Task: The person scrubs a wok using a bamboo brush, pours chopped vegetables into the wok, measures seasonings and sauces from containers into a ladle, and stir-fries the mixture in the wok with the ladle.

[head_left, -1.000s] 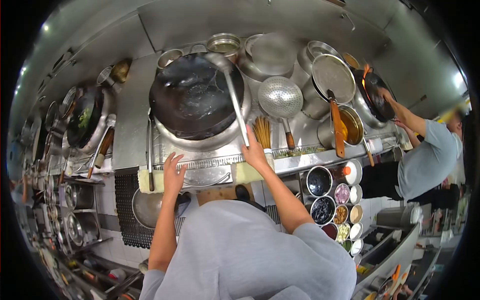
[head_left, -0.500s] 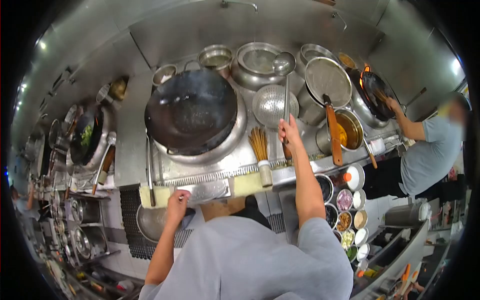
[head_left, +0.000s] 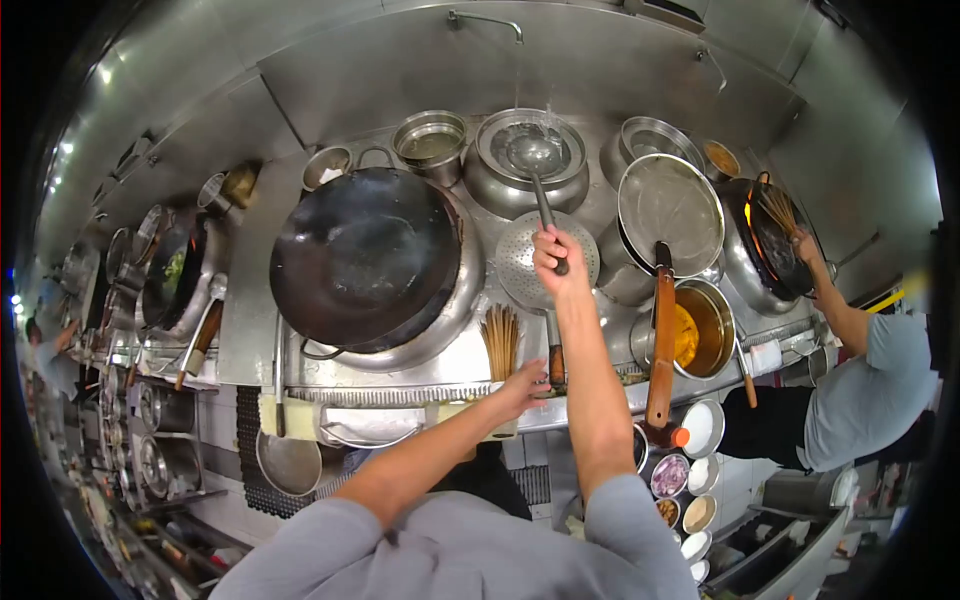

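Observation:
My right hand (head_left: 561,262) is closed around the handle of a long ladle (head_left: 536,155). The ladle's bowl is over the water in a round steel pot (head_left: 478,180), with splashes beside it. My left hand (head_left: 524,387) has its fingers apart, close to the wooden handle of a perforated skimmer (head_left: 515,262); whether they touch is unclear. A bamboo wok brush (head_left: 499,338) stands just beyond that hand, its white base partly hidden by it. Left of both hands, a large dark wok (head_left: 365,260) sits tilted on its burner ring.
A mesh strainer (head_left: 670,212) with a wooden handle rests over pots at right, near a pot of orange liquid (head_left: 715,335). Ingredient bowls (head_left: 670,475) line the lower right. A co-worker (head_left: 865,380) holds a brush in a flaming wok (head_left: 775,235). A tap (head_left: 487,20) juts from the back wall.
My right hand has moved forward, bringing the ladle's bowl to the water pot. My left hand has moved right from the counter's front edge to the brush and skimmer handle.

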Available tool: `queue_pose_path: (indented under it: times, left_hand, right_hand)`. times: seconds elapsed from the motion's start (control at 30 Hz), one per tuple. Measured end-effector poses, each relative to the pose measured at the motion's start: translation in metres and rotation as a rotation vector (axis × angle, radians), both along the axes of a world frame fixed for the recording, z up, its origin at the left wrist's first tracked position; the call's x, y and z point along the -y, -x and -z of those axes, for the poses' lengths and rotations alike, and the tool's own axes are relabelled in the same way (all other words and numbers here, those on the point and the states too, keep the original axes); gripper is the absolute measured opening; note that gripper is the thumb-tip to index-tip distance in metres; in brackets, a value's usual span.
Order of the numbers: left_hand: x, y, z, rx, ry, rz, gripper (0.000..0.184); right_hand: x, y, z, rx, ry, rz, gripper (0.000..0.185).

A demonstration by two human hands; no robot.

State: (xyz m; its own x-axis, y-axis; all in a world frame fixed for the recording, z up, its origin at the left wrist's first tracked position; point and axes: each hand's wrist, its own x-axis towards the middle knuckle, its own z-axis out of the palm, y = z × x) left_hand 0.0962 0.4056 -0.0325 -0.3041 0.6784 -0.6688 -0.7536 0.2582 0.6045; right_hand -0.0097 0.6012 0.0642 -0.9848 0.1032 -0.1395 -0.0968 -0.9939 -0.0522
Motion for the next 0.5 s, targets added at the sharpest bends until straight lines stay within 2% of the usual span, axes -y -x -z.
queue_pose_path:
  times: [0.03,0.07,0.13,0.17,0.2,0.23,0.3,0.37,0.43,0.47,0.5]
  left_hand:
    - [-0.022,0.002,0.017,0.213,0.118,-0.093,0.058]
    - [-0.037,0.007,0.033,0.226,0.119,-0.086,0.058]
    - [-0.062,0.012,0.053,0.512,-0.159,-0.181,0.050]
    - [-0.063,0.014,0.046,0.521,-0.160,-0.172,0.050]
    - [-0.060,0.022,0.036,0.545,-0.257,-0.244,0.041]
    - [-0.058,0.032,0.023,0.565,-0.355,-0.320,0.034]
    - [-0.075,0.067,0.064,0.523,-0.366,-0.315,0.027]
    - [-0.074,0.090,0.060,0.477,-0.391,-0.308,0.022]
    - [-0.049,0.101,0.019,0.436,-0.232,-0.218,0.012]
    - [-0.037,0.100,0.000,0.431,-0.247,-0.205,0.012]
    - [-0.024,0.098,-0.017,0.301,-0.142,-0.166,0.010]
  right_hand:
    - [0.009,-0.009,-0.013,0.013,-0.002,0.002,0.008]
    - [0.017,-0.020,-0.027,0.029,0.008,0.002,0.007]
    - [0.025,-0.050,-0.041,0.058,0.015,0.015,0.006]
    - [0.029,-0.067,-0.046,0.057,0.021,-0.027,0.007]
    - [0.033,-0.081,-0.055,0.048,0.020,-0.073,0.007]
    - [0.039,-0.095,-0.067,0.164,-0.021,-0.049,0.007]
    - [0.052,-0.121,-0.075,0.181,-0.030,-0.058,0.006]
    - [0.070,-0.143,-0.091,0.243,-0.050,-0.020,0.012]
    - [0.091,-0.165,-0.110,0.237,-0.059,-0.005,0.013]
    - [0.100,-0.175,-0.119,0.242,-0.053,0.006,0.014]
    - [0.110,-0.184,-0.127,0.204,-0.043,-0.002,0.015]
